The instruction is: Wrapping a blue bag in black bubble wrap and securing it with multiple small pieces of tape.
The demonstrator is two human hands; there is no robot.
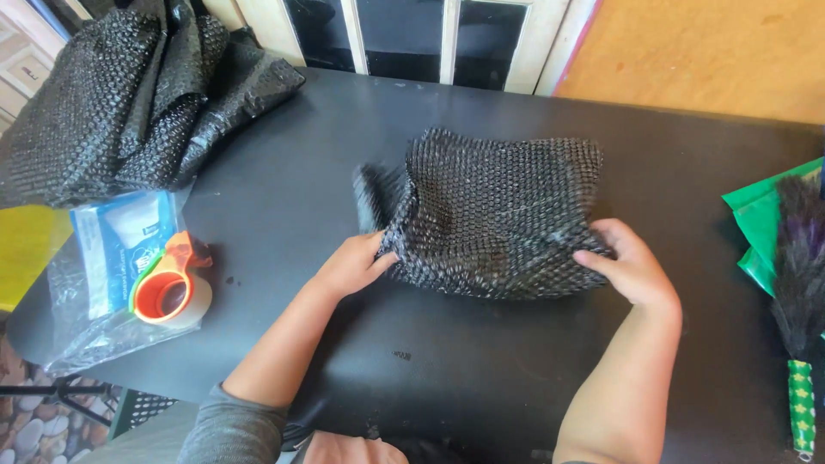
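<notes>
A sheet of black bubble wrap (494,210) is bunched in the middle of the black table (481,369). My left hand (352,265) grips its lower left corner, thumb pressed against the wrap. Over at the lower right edge, my right hand (632,262) holds the wrap with fingers curled over it. The far part of the wrap stands up off the table; what it covers is hidden.
A pile of black bubble wrap (129,94) lies at the far left. An orange tape dispenser (172,283) rests on a clear bag with a blue-white packet (116,249). Green plastic (760,210) and a dark feathery item (799,266) sit at the right edge.
</notes>
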